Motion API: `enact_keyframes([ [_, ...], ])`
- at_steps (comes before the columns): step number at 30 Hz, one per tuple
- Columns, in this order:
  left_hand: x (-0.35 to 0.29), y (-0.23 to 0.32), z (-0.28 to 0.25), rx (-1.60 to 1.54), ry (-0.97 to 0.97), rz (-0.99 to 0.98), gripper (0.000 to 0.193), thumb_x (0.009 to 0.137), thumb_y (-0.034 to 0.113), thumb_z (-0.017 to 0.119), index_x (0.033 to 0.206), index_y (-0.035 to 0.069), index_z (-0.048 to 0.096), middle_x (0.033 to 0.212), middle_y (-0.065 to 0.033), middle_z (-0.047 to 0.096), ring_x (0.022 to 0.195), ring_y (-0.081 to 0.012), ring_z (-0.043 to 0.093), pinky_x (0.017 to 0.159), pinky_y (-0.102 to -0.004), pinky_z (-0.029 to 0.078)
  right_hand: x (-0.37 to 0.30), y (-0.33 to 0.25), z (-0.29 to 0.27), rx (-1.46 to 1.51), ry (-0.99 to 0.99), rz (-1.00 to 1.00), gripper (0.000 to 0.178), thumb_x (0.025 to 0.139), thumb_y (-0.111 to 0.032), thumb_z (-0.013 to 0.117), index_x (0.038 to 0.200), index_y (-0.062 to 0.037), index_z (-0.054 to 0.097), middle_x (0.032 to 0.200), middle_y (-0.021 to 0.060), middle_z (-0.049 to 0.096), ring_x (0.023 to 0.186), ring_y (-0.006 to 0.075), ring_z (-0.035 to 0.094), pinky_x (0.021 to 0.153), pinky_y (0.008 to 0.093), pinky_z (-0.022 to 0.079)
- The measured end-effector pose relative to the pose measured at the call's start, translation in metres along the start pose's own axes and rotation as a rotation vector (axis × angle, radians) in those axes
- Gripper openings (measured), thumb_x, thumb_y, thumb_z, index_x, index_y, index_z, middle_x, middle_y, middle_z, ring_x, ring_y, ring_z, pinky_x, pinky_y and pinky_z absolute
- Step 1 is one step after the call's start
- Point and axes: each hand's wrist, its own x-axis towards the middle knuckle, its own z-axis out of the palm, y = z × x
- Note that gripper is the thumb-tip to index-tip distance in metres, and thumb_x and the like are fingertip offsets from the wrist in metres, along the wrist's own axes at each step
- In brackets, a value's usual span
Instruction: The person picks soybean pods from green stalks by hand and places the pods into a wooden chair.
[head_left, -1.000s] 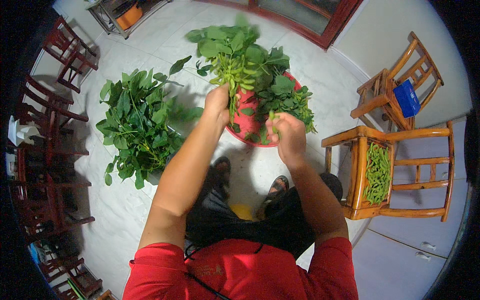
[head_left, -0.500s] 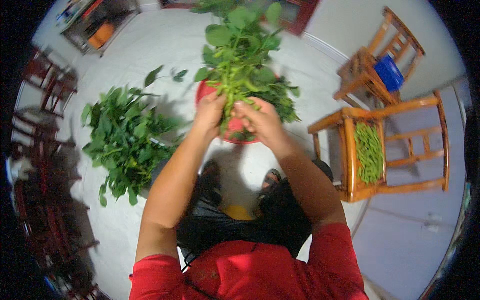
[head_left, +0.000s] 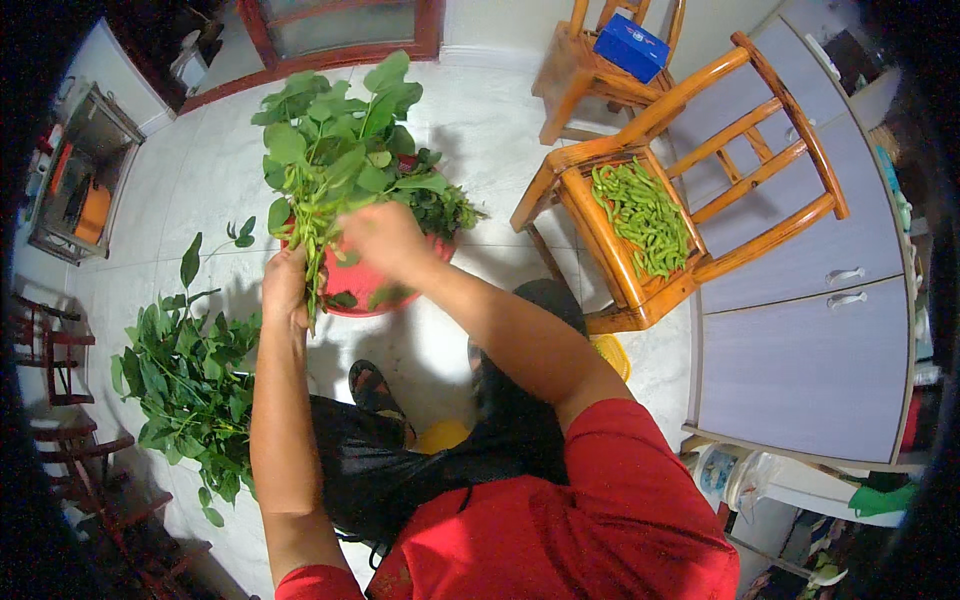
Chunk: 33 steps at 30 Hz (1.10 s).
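Observation:
My left hand [head_left: 285, 285] is closed around the lower stems of a leafy green bean plant [head_left: 325, 160], which rises away from me with pods along its stalks. Close to the right side of those stalks is my right hand [head_left: 385, 240], smeared by motion; its fingers cannot be made out. Beneath both hands stands a red basin [head_left: 365, 275] with loose leaves and stripped greenery in it. To the right, a heap of green bean pods [head_left: 640, 220] lies on the seat of a wooden chair [head_left: 735, 180].
More leafy bean plants [head_left: 195, 385] lie on the floor at my left. Behind the chair with pods, a second wooden chair [head_left: 570, 75] carries a blue box [head_left: 632, 48]. Pale cabinets [head_left: 800, 370] line the right side, and a metal rack [head_left: 85, 185] stands far left.
The view has swung rightward, so the chairs and cabinets sit further left in it. My right hand, earlier bent at the pods beside the left, is now blurred and a little apart from it.

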Motion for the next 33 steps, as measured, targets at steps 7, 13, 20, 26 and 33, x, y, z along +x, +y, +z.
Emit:
enact_keyframes([
  [7,-0.015,-0.002,0.007,0.038,0.14,0.112,0.017,0.092,0.013,0.051,0.094,0.002,0.063,0.071,-0.0029,0.062,0.05,-0.0106,0.054,0.048,-0.0249,0.044,-0.002,0.012,0.007,-0.622,-0.07,-0.312,0.032,0.086,-0.028,0.053,0.069,-0.0033,0.064,0.071,0.0199,0.064,0.066,0.0395,0.062,0.062,0.0502,0.05],
  [13,-0.013,0.008,-0.012,0.031,0.274,0.123,0.031,0.092,0.029,0.051,0.078,0.003,0.061,0.061,-0.0045,0.058,0.046,-0.0137,0.052,0.041,-0.0286,0.04,0.002,0.003,-0.046,-0.578,0.345,-0.211,0.03,0.089,-0.028,0.054,0.073,-0.0044,0.064,0.072,0.0177,0.064,0.068,0.0371,0.062,0.062,0.0451,0.049],
  [20,-0.005,0.01,-0.016,0.183,0.252,0.094,0.03,0.091,0.026,0.048,0.081,0.001,0.062,0.064,-0.008,0.062,0.051,-0.0167,0.057,0.047,-0.0318,0.043,-0.011,0.027,-0.156,-0.359,0.43,-0.043,0.027,0.087,-0.027,0.06,0.087,-0.0018,0.069,0.078,0.0143,0.068,0.07,0.0212,0.064,0.067,0.0356,0.05],
  [26,0.002,0.003,-0.006,-0.157,0.159,-0.012,0.016,0.091,0.017,0.052,0.088,0.003,0.059,0.063,-0.0057,0.059,0.043,-0.0132,0.05,0.036,-0.0255,0.039,-0.043,0.084,-0.36,-0.792,0.633,0.131,0.041,0.084,-0.042,0.061,0.087,-0.0018,0.071,0.08,0.0126,0.069,0.077,0.0243,0.065,0.074,0.0373,0.049],
  [33,-0.002,0.006,-0.015,-0.162,0.139,0.044,0.017,0.09,0.016,0.054,0.09,0.002,0.064,0.068,-0.0044,0.062,0.047,-0.0117,0.052,0.041,-0.0249,0.04,-0.048,0.08,-0.397,-0.439,0.756,0.473,0.063,0.078,-0.058,0.063,0.109,-0.0032,0.067,0.114,0.02,0.064,0.11,0.0314,0.058,0.092,0.0351,0.043],
])
